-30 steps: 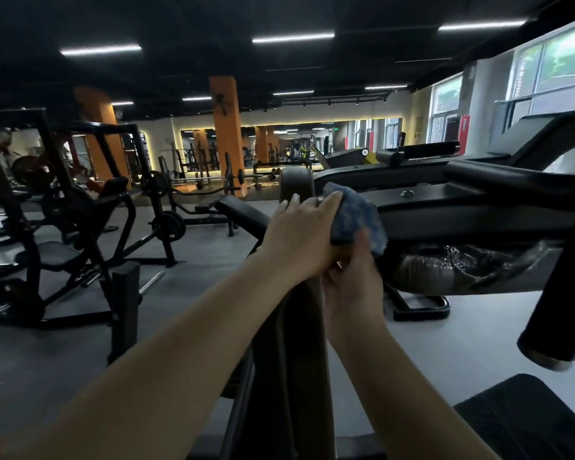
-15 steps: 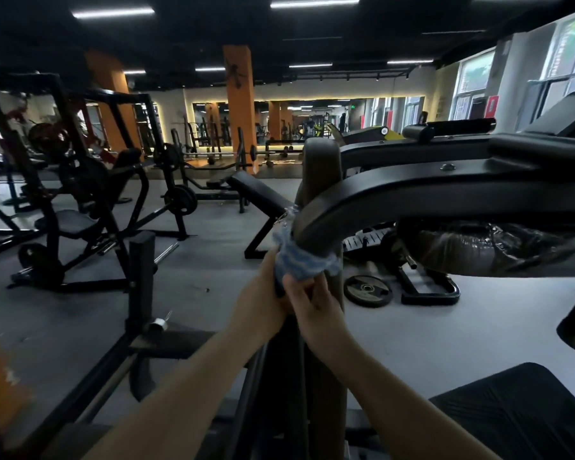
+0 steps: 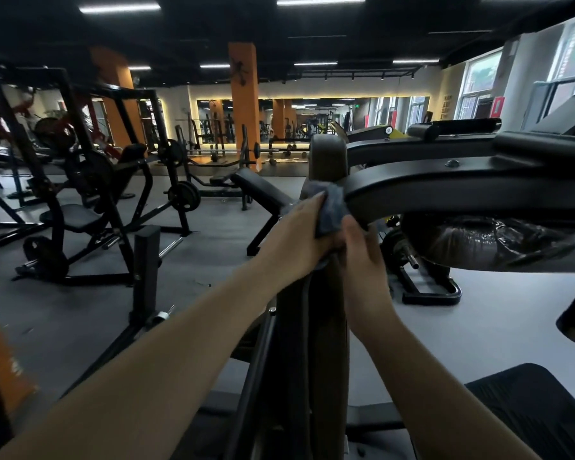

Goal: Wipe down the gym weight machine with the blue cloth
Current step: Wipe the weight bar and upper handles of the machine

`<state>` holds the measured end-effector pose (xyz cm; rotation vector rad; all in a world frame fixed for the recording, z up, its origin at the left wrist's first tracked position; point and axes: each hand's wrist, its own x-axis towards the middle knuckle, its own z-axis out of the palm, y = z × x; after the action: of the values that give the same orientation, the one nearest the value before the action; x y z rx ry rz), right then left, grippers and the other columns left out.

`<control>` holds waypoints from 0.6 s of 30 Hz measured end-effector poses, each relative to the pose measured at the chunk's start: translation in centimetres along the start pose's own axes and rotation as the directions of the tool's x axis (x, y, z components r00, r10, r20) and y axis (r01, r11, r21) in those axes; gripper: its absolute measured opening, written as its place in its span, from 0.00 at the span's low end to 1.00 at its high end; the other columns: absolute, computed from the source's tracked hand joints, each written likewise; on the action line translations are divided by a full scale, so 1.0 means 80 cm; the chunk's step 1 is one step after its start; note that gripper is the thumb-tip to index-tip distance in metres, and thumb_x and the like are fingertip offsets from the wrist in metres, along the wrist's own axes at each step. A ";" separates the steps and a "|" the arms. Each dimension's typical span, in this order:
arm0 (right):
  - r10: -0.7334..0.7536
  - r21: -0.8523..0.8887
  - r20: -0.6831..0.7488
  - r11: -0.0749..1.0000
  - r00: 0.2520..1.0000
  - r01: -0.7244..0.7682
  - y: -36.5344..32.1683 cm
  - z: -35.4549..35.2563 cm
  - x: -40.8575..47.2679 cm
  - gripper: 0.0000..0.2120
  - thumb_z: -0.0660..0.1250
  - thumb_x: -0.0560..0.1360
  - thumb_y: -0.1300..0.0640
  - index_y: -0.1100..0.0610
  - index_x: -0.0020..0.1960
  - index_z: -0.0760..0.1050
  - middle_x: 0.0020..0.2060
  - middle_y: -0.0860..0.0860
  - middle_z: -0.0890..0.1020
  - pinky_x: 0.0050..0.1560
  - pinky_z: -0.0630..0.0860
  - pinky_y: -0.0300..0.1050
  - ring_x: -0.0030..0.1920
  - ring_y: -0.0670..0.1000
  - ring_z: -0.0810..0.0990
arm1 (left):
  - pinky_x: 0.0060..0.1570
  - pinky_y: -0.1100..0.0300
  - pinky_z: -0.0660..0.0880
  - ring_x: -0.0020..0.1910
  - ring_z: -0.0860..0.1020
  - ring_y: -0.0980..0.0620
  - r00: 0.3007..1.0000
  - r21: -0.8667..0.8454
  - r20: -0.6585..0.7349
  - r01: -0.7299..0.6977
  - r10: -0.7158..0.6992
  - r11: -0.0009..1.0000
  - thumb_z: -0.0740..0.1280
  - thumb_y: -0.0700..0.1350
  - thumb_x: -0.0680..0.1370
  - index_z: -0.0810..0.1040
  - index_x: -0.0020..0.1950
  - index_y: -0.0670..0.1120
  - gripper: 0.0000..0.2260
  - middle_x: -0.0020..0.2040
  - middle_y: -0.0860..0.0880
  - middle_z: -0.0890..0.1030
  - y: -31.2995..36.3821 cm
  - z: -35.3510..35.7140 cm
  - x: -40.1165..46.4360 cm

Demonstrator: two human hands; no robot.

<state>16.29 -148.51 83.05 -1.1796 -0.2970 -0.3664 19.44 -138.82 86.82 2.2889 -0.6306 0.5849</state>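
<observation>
The blue cloth [image 3: 333, 207] is wrapped around the brown upright post [image 3: 327, 154] of the weight machine, right where the black curved arm [image 3: 445, 180] joins it. My left hand [image 3: 299, 227] grips the cloth from the left side of the post. My right hand [image 3: 359, 240] holds the cloth's lower end from the right, fingers curled under the arm. Both forearms reach up from the bottom of the view.
A plastic-wrapped roller pad [image 3: 478, 240] hangs under the arm at right. A black seat pad [image 3: 538, 403] lies at lower right. Plate-loaded machines [image 3: 90, 200] and a bench [image 3: 259, 187] stand to the left on the grey floor.
Both hands slid the cloth down the post from the top of the arm, then shifted slightly up again. The view turned a little to the right.
</observation>
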 end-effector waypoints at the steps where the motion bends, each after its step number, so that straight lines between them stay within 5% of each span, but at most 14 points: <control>1: -0.012 0.067 -0.013 0.998 1.000 0.013 -0.001 -0.001 0.002 0.32 0.62 0.70 0.45 0.49 0.73 0.62 0.64 0.51 0.76 0.66 0.70 0.52 0.63 0.49 0.75 | 0.65 0.56 0.66 0.65 0.70 0.48 0.998 0.030 0.023 -0.056 0.056 0.998 0.65 0.50 0.76 0.63 0.73 0.45 0.27 0.67 0.45 0.71 0.008 -0.002 0.010; 6: 0.024 -0.022 0.012 0.999 1.000 -0.024 0.008 -0.003 0.006 0.41 0.64 0.68 0.34 0.49 0.75 0.56 0.68 0.50 0.72 0.68 0.68 0.50 0.66 0.48 0.72 | 0.66 0.52 0.67 0.66 0.68 0.50 0.987 0.053 0.081 -0.141 0.137 0.989 0.69 0.51 0.74 0.59 0.74 0.44 0.33 0.70 0.46 0.68 -0.001 -0.004 0.022; 9: 0.068 -0.187 0.064 0.981 0.996 -0.055 0.026 -0.004 -0.002 0.37 0.64 0.70 0.33 0.50 0.73 0.62 0.66 0.50 0.73 0.65 0.71 0.42 0.65 0.46 0.72 | 0.68 0.54 0.66 0.67 0.68 0.49 0.997 -0.023 0.031 -0.075 0.076 0.997 0.71 0.46 0.73 0.58 0.74 0.44 0.34 0.70 0.46 0.67 -0.025 0.008 0.004; 12: 0.132 -0.296 0.122 0.951 0.984 -0.091 0.049 -0.007 -0.012 0.20 0.61 0.75 0.42 0.45 0.65 0.65 0.54 0.34 0.73 0.55 0.68 0.25 0.55 0.32 0.73 | 0.67 0.59 0.64 0.67 0.68 0.48 1.000 -0.238 0.002 0.018 -0.018 0.971 0.67 0.39 0.74 0.58 0.72 0.49 0.30 0.68 0.47 0.69 -0.050 0.021 -0.030; 15: 0.124 -0.416 0.188 0.909 0.974 -0.035 0.068 -0.011 -0.023 0.20 0.60 0.78 0.52 0.48 0.69 0.61 0.49 0.29 0.70 0.47 0.67 0.20 0.47 0.23 0.71 | 0.64 0.48 0.71 0.60 0.72 0.52 0.987 -0.579 0.091 0.163 -0.136 0.799 0.68 0.35 0.72 0.59 0.64 0.56 0.29 0.57 0.56 0.72 -0.070 0.034 -0.057; 18: 0.163 -0.582 0.236 0.813 0.958 0.005 0.082 -0.016 -0.037 0.23 0.62 0.77 0.45 0.42 0.69 0.57 0.49 0.30 0.72 0.45 0.68 0.25 0.46 0.27 0.73 | 0.44 0.63 0.78 0.52 0.76 0.52 0.932 -0.783 0.163 0.322 -0.323 0.532 0.62 0.40 0.78 0.62 0.69 0.47 0.19 0.51 0.52 0.75 -0.090 0.057 -0.077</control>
<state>16.45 -147.19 75.88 -1.8522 -0.3912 -0.2177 19.90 -135.70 76.78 1.4557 -0.3305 0.0576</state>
